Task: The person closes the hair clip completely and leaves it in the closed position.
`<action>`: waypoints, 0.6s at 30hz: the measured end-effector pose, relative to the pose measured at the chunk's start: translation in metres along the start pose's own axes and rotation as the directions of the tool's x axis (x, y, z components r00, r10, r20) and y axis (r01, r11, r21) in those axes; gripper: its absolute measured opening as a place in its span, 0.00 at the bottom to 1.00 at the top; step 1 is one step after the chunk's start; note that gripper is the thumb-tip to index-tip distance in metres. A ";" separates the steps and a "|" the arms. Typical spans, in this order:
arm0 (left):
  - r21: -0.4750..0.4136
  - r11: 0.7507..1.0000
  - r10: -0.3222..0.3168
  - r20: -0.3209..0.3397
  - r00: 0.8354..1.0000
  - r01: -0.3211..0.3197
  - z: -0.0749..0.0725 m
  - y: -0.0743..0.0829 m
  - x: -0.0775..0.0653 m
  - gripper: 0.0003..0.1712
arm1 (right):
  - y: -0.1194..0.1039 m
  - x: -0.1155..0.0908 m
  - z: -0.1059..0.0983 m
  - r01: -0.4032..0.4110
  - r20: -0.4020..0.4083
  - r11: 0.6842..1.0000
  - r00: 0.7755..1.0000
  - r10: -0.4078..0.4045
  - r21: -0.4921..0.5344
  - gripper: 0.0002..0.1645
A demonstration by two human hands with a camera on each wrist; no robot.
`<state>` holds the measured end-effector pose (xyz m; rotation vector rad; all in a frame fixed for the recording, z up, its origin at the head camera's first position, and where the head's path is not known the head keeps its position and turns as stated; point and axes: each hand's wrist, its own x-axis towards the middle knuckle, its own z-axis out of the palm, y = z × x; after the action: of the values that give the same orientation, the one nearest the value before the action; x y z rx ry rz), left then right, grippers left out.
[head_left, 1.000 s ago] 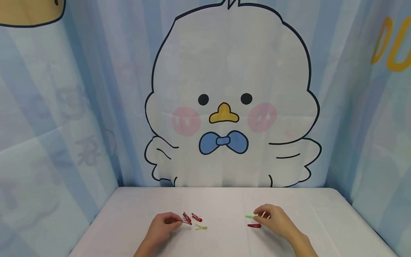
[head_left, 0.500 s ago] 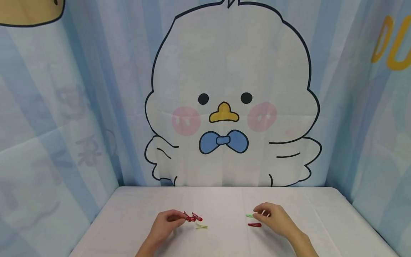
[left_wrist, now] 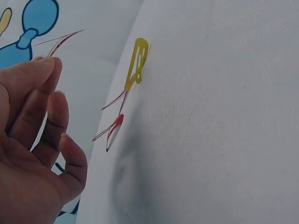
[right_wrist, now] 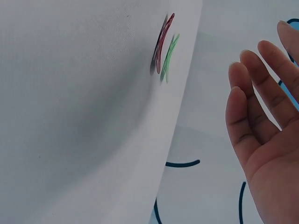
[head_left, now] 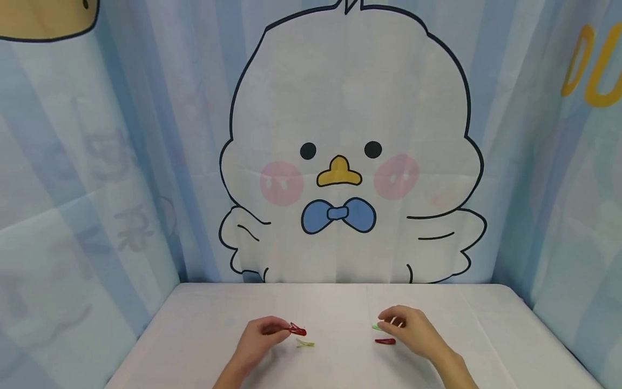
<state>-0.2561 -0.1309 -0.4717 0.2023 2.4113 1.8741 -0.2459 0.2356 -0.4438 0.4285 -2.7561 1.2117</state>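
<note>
My left hand (head_left: 262, 336) pinches a dark red snap hair clip (left_wrist: 64, 41) by one end between thumb and fingers, raised over the table. Below it, in the left wrist view, lie a yellow hair clip (left_wrist: 138, 59), a red hair clip (left_wrist: 116, 127) and another red one (left_wrist: 117, 100) partly behind the yellow. My right hand (head_left: 413, 330) hovers with loosely bent fingers and nothing in them. Under it in the right wrist view a green hair clip (right_wrist: 170, 59) and a dark red hair clip (right_wrist: 164, 43) lie side by side on the table.
The white table (head_left: 335, 373) reaches to a printed curtain (head_left: 350, 97) at its far edge. Further curtains hang along the left and right sides. The yellow clip (head_left: 305, 343) is nearest my left fingers in the head view.
My left hand has lifted the red clip and moved right and slightly away, over the other red clips. My right hand has shifted slightly left. The yellow clip stays in place.
</note>
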 end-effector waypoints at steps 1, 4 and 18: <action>-0.004 1.000 0.000 0.003 1.000 0.000 0.001 0.000 0.000 0.10 | -0.001 0.000 0.001 0.006 0.000 1.000 1.000 -0.006 0.007 0.13; -0.018 1.000 0.007 0.010 1.000 -0.007 0.006 0.002 -0.001 0.11 | -0.004 0.000 0.004 0.021 -0.002 0.999 1.000 -0.021 0.026 0.14; -0.103 0.994 0.021 0.000 1.000 -0.021 0.030 0.015 -0.003 0.12 | -0.024 0.000 0.014 0.077 -0.035 0.993 0.997 -0.074 0.086 0.13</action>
<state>-0.2480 -0.0992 -0.4641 0.2225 2.3134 2.0005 -0.2389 0.2102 -0.4365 0.5126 -2.6425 1.3120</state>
